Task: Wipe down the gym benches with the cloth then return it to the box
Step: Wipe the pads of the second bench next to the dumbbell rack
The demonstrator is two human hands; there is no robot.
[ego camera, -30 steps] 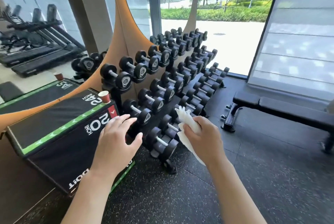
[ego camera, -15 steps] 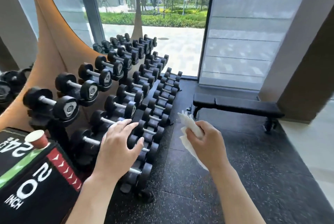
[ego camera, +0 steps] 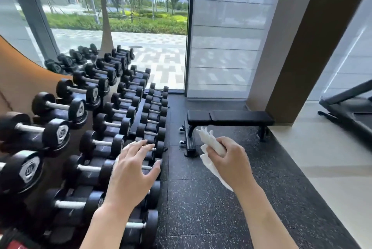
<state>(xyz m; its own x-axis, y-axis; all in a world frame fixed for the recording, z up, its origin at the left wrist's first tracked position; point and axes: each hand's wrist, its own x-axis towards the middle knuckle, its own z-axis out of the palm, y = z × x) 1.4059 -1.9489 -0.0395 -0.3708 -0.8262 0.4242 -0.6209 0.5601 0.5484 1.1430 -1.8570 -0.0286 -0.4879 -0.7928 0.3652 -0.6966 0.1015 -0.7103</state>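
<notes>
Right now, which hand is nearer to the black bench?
Right. The right hand, gripping the cloth, is just before the bench; the left hand hovers over the dumbbell rack.

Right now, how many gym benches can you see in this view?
1: a flat black bench on the dark floor, beyond the right hand gripping the cloth. Others may be out of frame.

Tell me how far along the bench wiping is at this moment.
Early stage. Done: the white cloth is picked up, gripped in the right hand. In hand: carrying it, with the left hand open and empty above the dumbbell rack. Left: the black bench ahead is untouched by the cloth; no box is in view.
</notes>
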